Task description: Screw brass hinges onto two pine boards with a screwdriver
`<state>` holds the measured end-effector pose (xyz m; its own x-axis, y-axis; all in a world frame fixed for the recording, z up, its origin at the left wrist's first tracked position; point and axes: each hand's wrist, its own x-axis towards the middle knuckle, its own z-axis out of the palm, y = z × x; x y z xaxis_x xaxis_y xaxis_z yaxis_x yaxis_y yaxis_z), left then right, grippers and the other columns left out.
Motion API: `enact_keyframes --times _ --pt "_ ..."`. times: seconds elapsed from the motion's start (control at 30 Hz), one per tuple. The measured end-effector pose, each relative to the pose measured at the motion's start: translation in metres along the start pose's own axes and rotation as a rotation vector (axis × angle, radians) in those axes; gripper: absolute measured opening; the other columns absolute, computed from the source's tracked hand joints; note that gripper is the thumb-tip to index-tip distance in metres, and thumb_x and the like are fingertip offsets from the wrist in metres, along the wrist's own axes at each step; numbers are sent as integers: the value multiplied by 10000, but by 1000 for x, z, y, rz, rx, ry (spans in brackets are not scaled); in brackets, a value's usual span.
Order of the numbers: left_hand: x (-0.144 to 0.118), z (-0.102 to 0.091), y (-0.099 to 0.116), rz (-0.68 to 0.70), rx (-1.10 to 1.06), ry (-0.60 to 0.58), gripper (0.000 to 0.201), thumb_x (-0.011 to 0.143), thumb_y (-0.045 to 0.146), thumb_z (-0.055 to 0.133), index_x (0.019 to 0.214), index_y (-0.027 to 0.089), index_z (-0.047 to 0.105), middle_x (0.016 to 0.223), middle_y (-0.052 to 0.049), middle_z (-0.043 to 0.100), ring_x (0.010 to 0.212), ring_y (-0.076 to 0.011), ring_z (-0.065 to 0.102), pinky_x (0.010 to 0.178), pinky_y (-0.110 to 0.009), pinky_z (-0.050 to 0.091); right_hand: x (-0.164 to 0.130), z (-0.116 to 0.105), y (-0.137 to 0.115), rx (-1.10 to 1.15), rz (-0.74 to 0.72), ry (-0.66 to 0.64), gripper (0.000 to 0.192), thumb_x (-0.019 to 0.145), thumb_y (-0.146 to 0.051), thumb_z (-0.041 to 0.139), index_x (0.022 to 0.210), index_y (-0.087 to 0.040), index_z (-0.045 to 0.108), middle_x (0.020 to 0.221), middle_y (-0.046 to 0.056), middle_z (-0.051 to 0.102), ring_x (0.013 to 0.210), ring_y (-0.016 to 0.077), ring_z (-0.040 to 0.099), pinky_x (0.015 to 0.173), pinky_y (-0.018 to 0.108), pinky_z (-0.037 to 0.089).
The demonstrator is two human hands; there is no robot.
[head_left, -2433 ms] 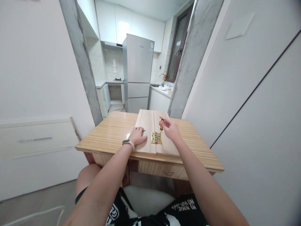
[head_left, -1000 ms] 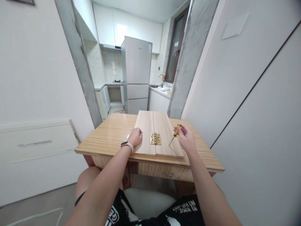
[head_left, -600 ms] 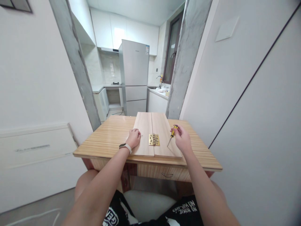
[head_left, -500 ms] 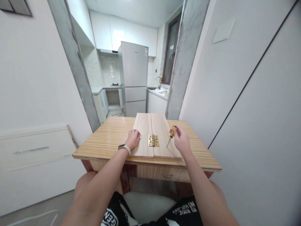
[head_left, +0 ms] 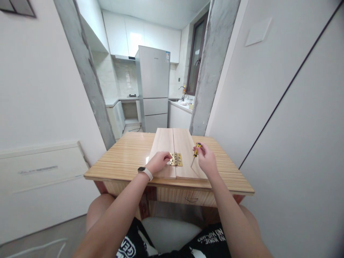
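Observation:
Two pale wooden boards (head_left: 166, 141) lie side by side on a striped wooden table (head_left: 126, 157). A brass hinge (head_left: 177, 159) spans their seam near the front. My left hand (head_left: 160, 160), a watch on its wrist, reaches to the hinge's left leaf with pinched fingertips; earlier it held a small screw, now too small to make out. My right hand (head_left: 205, 159) holds a small yellow-handled screwdriver (head_left: 195, 152) over the right board, its tip pointing down-left, apart from the hinge.
The table has a drawer with a handle (head_left: 191, 199) under its front edge. A white wall stands close on the right, a low white cabinet (head_left: 40, 172) on the left. Beyond the table, grey pillars frame a kitchen with a fridge (head_left: 153, 89).
My right hand lifted the screwdriver off the hinge and drew it to the right. My left hand slid from the left board to the hinge's left leaf.

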<state>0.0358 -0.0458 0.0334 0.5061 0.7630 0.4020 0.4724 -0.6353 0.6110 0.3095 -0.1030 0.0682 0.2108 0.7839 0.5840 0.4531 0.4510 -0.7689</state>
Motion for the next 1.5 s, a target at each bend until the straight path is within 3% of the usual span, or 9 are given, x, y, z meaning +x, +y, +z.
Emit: enact_keyframes --times 0.5,0.7,1.07,1.33,1.5 --pt "15 8 2 115 356 -125 215 943 131 574 921 203 775 926 -83 758 914 -220 688 871 -301 501 -2 2 -3 26 -1 -2 386 989 -496 557 1226 -208 653 1055 127 778 1008 282 748 955 470 584" --pt "19 9 6 123 369 -168 222 898 85 588 861 208 768 892 -91 742 878 -231 685 869 -314 504 -3 2 -4 35 14 -3 408 983 -523 568 1229 -211 657 1060 131 781 1009 290 749 958 481 583" --pt "19 8 17 63 212 -131 222 853 44 645 758 215 751 834 -85 738 848 -247 693 882 -328 510 -2 3 -4 58 17 -11 377 990 -497 570 1229 -215 645 1074 126 778 1021 283 750 960 475 586" --pt "1 24 8 -31 32 24 246 890 82 633 1065 210 749 1004 -76 792 935 -225 730 856 -320 550 0 2 -1 95 18 -58 481 987 -528 587 1353 -217 613 1131 128 763 1016 273 752 978 496 584" --pt "-4 40 -4 -112 -130 126 236 889 73 657 1080 194 725 982 -63 785 923 -195 735 858 -322 581 10 3 -11 138 9 -122 443 965 -527 637 1289 -227 644 1128 121 760 1015 272 753 993 506 583"
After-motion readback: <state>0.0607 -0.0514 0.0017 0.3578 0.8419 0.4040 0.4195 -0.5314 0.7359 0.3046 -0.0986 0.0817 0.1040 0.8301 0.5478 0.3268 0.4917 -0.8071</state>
